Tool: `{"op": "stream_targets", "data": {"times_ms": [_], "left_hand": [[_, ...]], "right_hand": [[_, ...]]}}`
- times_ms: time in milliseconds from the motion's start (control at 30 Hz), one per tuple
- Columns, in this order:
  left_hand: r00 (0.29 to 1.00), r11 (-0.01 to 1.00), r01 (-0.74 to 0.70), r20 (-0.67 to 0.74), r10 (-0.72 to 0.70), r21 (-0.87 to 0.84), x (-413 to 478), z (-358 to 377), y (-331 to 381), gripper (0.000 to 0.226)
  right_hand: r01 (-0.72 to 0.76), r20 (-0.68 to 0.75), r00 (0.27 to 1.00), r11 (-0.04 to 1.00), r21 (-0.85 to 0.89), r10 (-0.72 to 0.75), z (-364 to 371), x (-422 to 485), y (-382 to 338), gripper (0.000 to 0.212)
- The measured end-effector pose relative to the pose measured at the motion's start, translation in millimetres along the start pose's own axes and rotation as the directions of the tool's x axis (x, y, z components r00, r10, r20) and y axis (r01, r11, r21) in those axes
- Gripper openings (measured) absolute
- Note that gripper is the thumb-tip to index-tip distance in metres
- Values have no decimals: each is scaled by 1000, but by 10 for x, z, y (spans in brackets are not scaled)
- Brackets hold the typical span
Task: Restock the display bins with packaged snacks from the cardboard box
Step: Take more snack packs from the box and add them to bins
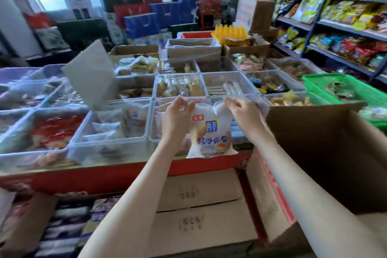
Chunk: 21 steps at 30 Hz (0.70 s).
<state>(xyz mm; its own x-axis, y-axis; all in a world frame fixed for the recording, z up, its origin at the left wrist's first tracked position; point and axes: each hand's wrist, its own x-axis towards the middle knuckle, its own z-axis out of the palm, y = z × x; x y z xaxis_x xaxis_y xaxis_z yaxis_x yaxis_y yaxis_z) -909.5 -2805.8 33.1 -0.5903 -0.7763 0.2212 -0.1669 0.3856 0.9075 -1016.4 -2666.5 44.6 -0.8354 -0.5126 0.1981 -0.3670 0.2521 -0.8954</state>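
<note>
A white snack packet [211,132] with blue print hangs upright over the front edge of a clear display bin [156,119] in the middle of the stand. My left hand [178,115] pinches its top left corner. At the top right corner, my right hand [243,111] grips the same packet. The open cardboard box [326,153] stands right beside my right forearm, and its inside is dark and mostly hidden. The neighbouring bin [117,123] to the left holds similar white packets.
A grid of clear bins [222,84] with assorted snacks covers the red stand [104,176]. A green basket [343,88] sits at the right, with stocked shelves [335,25] behind it. Closed cartons [201,216] are stacked below. A grey card flap [92,73] sticks up at left.
</note>
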Motion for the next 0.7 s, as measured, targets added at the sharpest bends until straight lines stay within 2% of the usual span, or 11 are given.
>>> {"op": "stream_targets", "data": {"times_ms": [100,233,367,500,567,633,700], "left_hand": [[998,999,50,-31,-50,-8,526,-492,-391,28],[993,997,83,-80,-83,-4,1340,-1065,-934,23],[989,994,109,-100,-111,-32,2078,-1451,-1596,20],[997,996,63,-43,-61,56,2532,-1505,-2154,10],[993,991,106,44,-110,77,2693,-1455,-2449,3],[969,980,181,155,-193,87,2806,-1390,-2708,4],[945,969,190,237,-225,160,2895,-1337,-2878,10]], "right_hand": [[28,83,996,1000,-2,-28,678,331,-206,44],[22,158,987,1000,-13,-20,1693,905,-387,30],[8,203,979,999,-36,-1,2702,1480,-358,30],[-53,151,987,996,-75,64,3400,1870,-64,20],[-102,134,985,992,-80,112,3626,1986,115,19],[-134,145,978,983,-125,152,3769,2034,242,20],[-142,170,969,970,-196,177,3864,2047,360,20]]}}
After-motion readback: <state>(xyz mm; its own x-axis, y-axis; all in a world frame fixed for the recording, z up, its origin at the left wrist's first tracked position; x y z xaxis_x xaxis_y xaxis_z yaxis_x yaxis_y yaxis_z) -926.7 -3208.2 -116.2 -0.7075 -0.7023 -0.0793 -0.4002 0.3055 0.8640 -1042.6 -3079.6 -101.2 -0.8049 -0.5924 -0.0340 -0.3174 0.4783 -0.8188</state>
